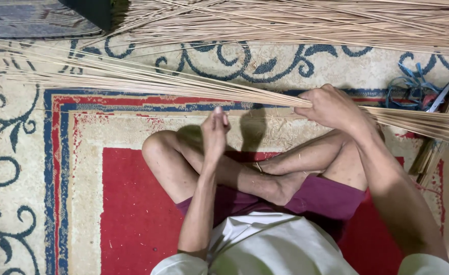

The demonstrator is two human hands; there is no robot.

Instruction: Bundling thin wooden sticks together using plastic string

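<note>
A person sits cross-legged on a rug (pixel 82 203). A bundle of sticks (pixel 148 81) lies across the rug in front of the legs, running left to right. A bigger pile of sticks (pixel 296 20) lies behind it. Some straps (pixel 413 89) lie at the right.

Seated person gripping a bundle of thin sticks, seen from above.
Right hand (pixel 331 108) closes around the fanned stick bundle (pixel 148 79); left hand (pixel 214 133) is raised just below it, fingers together (contact cannot be told). Crossed legs rest on a patterned rug (pixel 82 193); a second stick heap (pixel 296 20) lies beyond, blue cord (pixel 413 86) at right.
</note>
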